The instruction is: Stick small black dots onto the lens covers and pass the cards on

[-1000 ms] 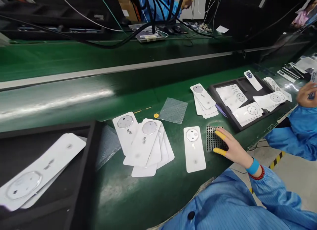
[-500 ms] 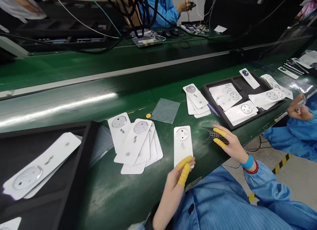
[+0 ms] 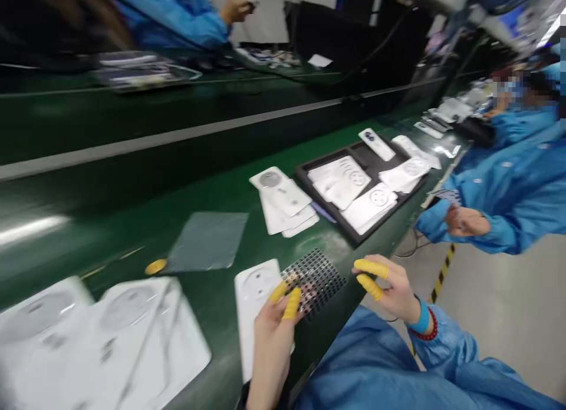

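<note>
Head view: the left hand (image 3: 274,339) rests its yellow-cotted fingers (image 3: 292,304) on a white card (image 3: 254,298) at the belt's near edge; whether they pinch it cannot be told. The right hand (image 3: 391,289) is open, fingers apart, just right of a perforated black sheet (image 3: 313,280). Farther off, a card stack (image 3: 283,198) lies on the green belt (image 3: 132,180), more cards sit in a black tray (image 3: 325,218), and a blurred pile (image 3: 110,333) lies near left. So far, only some cards are in the tray; others remain on the belt.
</note>
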The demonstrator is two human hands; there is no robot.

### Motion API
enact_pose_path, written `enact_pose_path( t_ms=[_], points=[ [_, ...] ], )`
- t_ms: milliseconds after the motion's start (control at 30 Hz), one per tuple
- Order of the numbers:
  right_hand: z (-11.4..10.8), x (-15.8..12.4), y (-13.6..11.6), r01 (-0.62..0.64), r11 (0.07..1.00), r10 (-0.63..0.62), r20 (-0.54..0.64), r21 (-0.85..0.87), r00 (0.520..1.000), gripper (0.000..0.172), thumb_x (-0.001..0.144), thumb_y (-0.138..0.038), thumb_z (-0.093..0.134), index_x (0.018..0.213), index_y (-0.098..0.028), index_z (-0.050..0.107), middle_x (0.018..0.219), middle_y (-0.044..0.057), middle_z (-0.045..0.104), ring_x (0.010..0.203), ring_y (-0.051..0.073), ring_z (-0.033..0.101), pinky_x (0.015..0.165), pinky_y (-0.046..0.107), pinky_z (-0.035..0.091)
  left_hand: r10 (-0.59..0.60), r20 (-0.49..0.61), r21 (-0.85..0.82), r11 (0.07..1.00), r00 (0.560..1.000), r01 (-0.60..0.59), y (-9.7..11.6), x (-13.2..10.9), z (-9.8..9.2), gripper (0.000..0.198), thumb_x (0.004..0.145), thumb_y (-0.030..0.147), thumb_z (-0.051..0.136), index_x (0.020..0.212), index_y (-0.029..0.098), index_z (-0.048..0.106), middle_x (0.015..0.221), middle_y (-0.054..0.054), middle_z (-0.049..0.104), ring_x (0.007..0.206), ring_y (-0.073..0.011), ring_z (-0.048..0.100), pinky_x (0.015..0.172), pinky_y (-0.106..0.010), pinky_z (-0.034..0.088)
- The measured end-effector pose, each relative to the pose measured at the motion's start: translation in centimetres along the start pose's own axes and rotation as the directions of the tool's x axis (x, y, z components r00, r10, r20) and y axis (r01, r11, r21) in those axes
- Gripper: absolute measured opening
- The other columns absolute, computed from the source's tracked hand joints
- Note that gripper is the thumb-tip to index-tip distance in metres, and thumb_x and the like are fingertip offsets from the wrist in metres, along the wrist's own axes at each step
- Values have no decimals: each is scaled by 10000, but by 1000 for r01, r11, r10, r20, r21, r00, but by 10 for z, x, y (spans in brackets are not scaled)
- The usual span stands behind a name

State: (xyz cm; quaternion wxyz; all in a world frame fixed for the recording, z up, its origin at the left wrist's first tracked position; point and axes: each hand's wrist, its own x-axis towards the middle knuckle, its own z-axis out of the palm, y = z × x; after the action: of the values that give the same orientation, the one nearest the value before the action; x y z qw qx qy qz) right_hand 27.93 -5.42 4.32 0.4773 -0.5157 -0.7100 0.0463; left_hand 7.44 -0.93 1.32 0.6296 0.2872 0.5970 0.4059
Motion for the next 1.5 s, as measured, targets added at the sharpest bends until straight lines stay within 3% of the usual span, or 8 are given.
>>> enact_pose_path(
  t_ms=[167,300,400,567,733,867,1133,1500],
  points=[
    [-45,-13,-3,-47,936,-62,-296,-348,953,233,938,-157,606,1152,-230,662,767,19,749,632,147,709,568,240,593,163,66,207,963,984,-174,-6,27,30,863,625,395,732,1384,142,409,984,-126,706,983,-336,695,921,-548,518],
    [-69,-18,4,-261,833,48,-406,-487,913,376,918,-216,640,1290,-189,596,636,-17,686,477,132,615,460,237,535,325,86,320,886,942,-335,-1,27,38,772,650,358,718,1345,120,483,1404,-228,500,1379,-425,401,1154,-618,256],
    [-63,-6,7,-269,804,94,-333,-531,938,422,919,-312,641,1320,-198,576,590,-31,629,457,131,561,476,257,529,393,89,329,856,915,-400,2,21,30,673,729,362,677,1334,128,496,1531,-216,358,1473,-385,245,1208,-563,167],
    [-37,40,25,-200,842,173,-101,-501,980,389,933,-310,571,1301,-185,587,1164,158,653,1112,324,587,937,508,521,268,169,179,938,948,-297,2,19,30,558,857,415,592,1318,123,475,1265,-195,626,1219,-302,603,1082,-481,428],
    [-8,65,51,-171,871,269,156,-460,950,292,919,-246,563,1167,-118,648,934,169,706,1027,341,615,965,541,468,119,287,-54,993,951,-108,5,23,69,593,877,292,620,1379,91,378,895,-121,762,841,-206,753,819,-368,586],
    [0,58,37,-100,940,185,241,-325,953,228,937,-173,507,1098,-170,669,1105,135,693,1067,273,637,956,455,516,141,288,-199,976,947,-85,15,17,75,694,766,147,730,1366,125,382,836,-63,777,811,-189,757,741,-301,583],
    [21,52,-5,32,992,-69,324,119,943,158,967,-202,562,1056,-198,692,1020,86,701,920,170,697,821,299,614,133,208,-282,957,969,-71,30,-6,28,839,620,235,861,1327,132,421,801,-51,793,714,-207,761,748,-341,599],
    [8,24,-23,435,889,-332,451,-145,828,342,946,-76,386,1007,-193,702,1144,131,730,980,220,715,855,408,630,-23,199,-273,959,980,78,30,-31,24,725,578,380,899,1138,98,536,689,-89,777,779,-303,766,774,-427,603]
  ],
)
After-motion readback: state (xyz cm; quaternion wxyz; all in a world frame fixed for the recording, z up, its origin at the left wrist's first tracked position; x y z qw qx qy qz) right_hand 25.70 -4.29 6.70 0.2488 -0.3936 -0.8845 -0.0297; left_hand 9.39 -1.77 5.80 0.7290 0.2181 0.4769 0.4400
